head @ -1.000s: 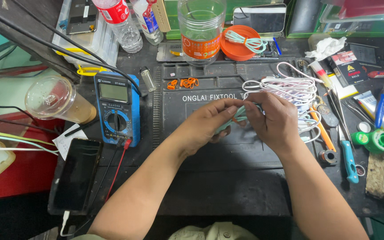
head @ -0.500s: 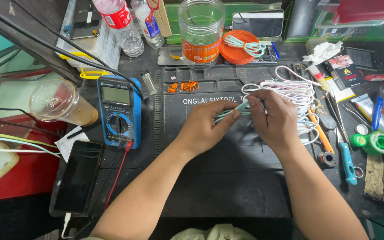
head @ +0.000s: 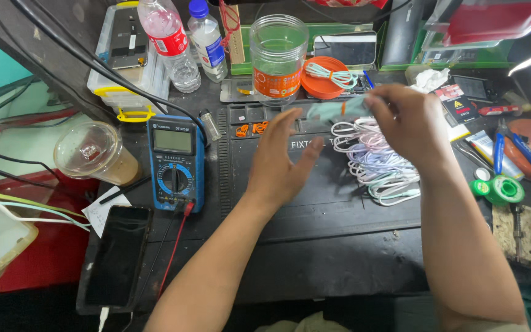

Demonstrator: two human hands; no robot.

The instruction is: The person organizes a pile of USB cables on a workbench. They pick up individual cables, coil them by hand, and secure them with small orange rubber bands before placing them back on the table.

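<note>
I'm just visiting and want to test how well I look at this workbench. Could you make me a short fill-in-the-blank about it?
1. The right hand holds a bundled pale ____ cable above the mat.
2. The left hand is open and holds ____.
3. The multimeter beside the left hand has a ____ case.
4. The lid with a coiled cable in it is ____.

Missing words: green; nothing; blue; orange

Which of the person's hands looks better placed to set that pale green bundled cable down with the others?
The right hand, probably: it already grips the bundled cable just above the cable pile. The left hand hangs open, holding nothing.
</note>
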